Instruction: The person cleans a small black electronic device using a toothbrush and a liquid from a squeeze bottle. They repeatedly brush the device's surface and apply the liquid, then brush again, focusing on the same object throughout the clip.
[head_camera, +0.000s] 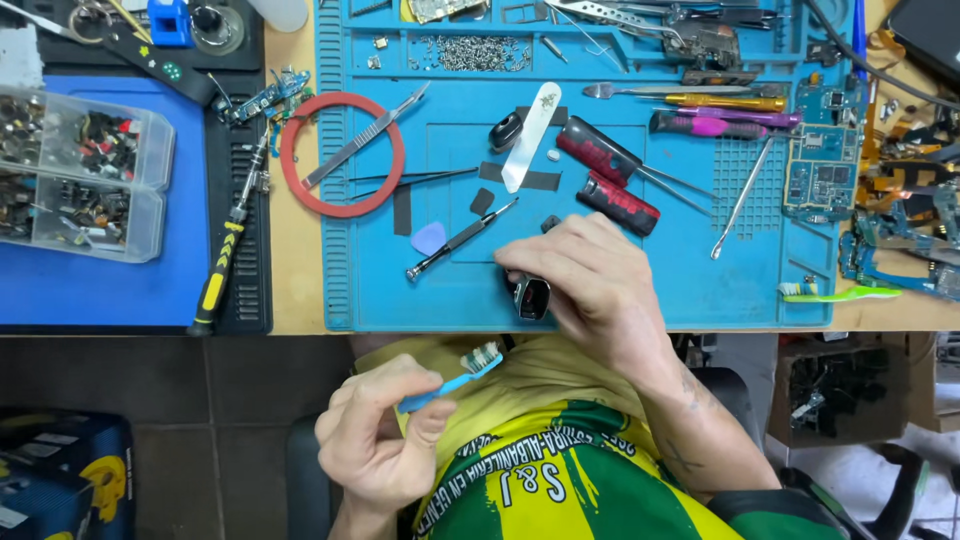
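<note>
Nearest to me, low in the frame, my left hand (375, 440) is closed around the handle of a blue toothbrush (455, 380), its bristles pointing up toward the desk edge. Just above and to the right, my right hand (590, 285) is clamped on a small dark device (531, 297) (I cannot tell exactly what it is), held over the near edge of the blue work mat (700, 290). The brush head sits near the device but does not touch it.

Further up the mat, a thin black screwdriver (460, 240) lies slanted beside a lilac pick (429, 238). Past those, 2 red-and-black handled drivers (610, 175) lie in the middle of the frame, next to a white spatula-like tool (531, 137).

Left of center, a red ring (343, 155) circles a metal scalpel (365, 140). At the far left edge stand clear parts boxes (85, 175). A green circuit board (822, 170) lies at the upper right, with a green toothbrush (840, 293) below it.
</note>
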